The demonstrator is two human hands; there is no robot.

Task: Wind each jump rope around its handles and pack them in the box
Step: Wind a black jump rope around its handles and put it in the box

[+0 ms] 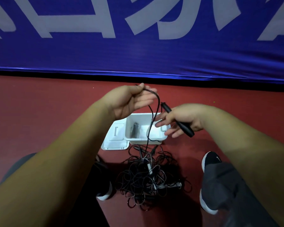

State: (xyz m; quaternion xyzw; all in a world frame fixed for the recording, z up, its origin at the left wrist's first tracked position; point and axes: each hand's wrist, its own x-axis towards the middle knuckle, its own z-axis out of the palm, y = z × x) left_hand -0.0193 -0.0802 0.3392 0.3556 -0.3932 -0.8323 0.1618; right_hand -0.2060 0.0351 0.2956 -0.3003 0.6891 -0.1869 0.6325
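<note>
Jump rope [158, 102] spans both hands: the left hand [131, 102] pinches its cord, and the right hand [179, 118] clamps the black handle [186, 129], fingers splayed. Slack drops into the tangled pile [147, 177] at 6 o'clock from the white box [144, 142], so winding could drag snarled neighbours up.

Left hand [131, 102] and right hand [182, 118] bare, forearms likewise. Dark grey trousers [228, 185], creased. Left shoe [104, 196] and right shoe [211, 160] black, white-soled; the right bears a small white mark, possibly a logo.
</note>
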